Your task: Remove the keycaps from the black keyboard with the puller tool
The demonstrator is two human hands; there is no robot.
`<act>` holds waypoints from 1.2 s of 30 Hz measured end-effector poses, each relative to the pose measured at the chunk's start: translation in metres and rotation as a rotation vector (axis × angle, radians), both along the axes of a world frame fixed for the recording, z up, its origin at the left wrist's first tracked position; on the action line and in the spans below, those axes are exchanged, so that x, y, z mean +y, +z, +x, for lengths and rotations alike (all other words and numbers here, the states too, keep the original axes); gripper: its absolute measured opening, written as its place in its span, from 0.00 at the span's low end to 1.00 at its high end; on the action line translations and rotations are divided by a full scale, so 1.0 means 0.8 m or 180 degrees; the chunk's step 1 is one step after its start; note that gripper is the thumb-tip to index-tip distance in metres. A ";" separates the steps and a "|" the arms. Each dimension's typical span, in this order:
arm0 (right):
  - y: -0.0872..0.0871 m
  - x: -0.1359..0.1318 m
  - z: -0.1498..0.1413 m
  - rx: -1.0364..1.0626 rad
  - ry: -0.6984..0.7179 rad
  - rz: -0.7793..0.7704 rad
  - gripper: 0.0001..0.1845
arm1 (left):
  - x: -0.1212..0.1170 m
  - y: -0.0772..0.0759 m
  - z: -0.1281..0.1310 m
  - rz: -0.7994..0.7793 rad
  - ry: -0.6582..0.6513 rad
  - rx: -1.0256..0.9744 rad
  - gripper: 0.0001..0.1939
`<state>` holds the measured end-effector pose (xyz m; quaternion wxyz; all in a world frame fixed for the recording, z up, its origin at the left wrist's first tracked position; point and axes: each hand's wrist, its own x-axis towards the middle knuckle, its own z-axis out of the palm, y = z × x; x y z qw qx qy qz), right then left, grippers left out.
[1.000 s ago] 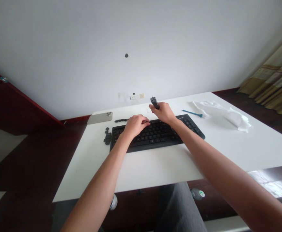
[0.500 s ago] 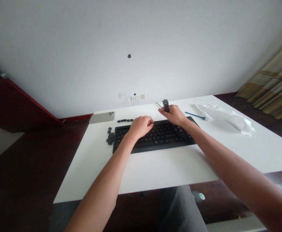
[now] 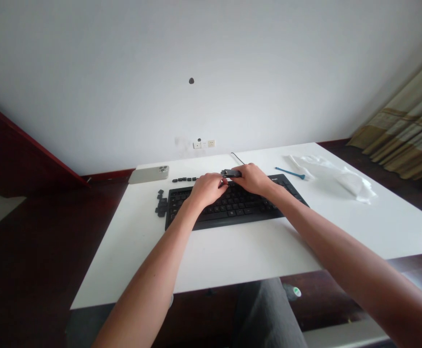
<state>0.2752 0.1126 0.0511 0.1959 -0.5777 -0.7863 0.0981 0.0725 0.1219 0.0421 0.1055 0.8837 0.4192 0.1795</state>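
Note:
A black keyboard lies on the white table, with both hands over its far edge. My right hand is closed around a dark keycap puller, held nearly level and pointing left. My left hand is closed in a pinch right beside the puller's tip; whatever its fingers hold is hidden. A row of loose black keycaps lies behind the keyboard. More black keycaps sit in a cluster off its left end.
A phone lies at the table's back left. To the right are a blue-handled brush and a crumpled clear plastic bag. The keyboard's cable runs toward the wall. A bottle is under the table.
My right hand has moved left and tipped the keycap puller from upright to nearly level, bringing it to the fingers of my left hand. The view has shifted slightly.

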 end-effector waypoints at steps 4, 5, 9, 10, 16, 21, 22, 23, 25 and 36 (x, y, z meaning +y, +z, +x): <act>0.002 -0.001 -0.003 -0.0092 -0.0079 -0.0075 0.13 | 0.001 -0.001 -0.001 0.0011 -0.0025 -0.0037 0.06; 0.004 -0.002 -0.004 -0.0134 -0.0100 -0.0090 0.13 | 0.001 -0.002 0.000 0.0015 -0.0030 -0.0044 0.06; 0.010 -0.007 -0.007 -0.0219 -0.0040 -0.0182 0.14 | 0.002 -0.003 0.000 -0.0005 0.0008 -0.0067 0.06; 0.011 -0.007 -0.007 -0.0215 -0.0036 -0.0199 0.16 | 0.002 -0.003 0.001 -0.0025 0.0041 -0.0072 0.06; 0.009 -0.004 -0.007 -0.0283 -0.0310 -0.0260 0.22 | 0.003 -0.004 0.001 -0.0184 -0.0023 -0.0212 0.12; 0.013 -0.008 -0.014 -0.0502 -0.0458 -0.0279 0.23 | 0.004 -0.004 0.000 -0.0202 -0.0080 -0.0213 0.13; 0.015 -0.010 -0.016 -0.0540 -0.0467 -0.0273 0.25 | 0.005 -0.005 0.000 -0.0182 -0.0087 -0.0199 0.12; 0.016 -0.012 -0.018 -0.0579 -0.0471 -0.0266 0.26 | 0.005 -0.006 0.000 -0.0156 -0.0078 -0.0172 0.11; 0.018 -0.016 -0.022 -0.0662 -0.0434 -0.0237 0.23 | 0.007 -0.009 0.000 -0.0108 -0.0012 -0.0093 0.07; 0.007 -0.005 -0.005 -0.0040 0.0000 -0.0358 0.27 | 0.003 -0.002 0.001 -0.0165 -0.0030 -0.0124 0.07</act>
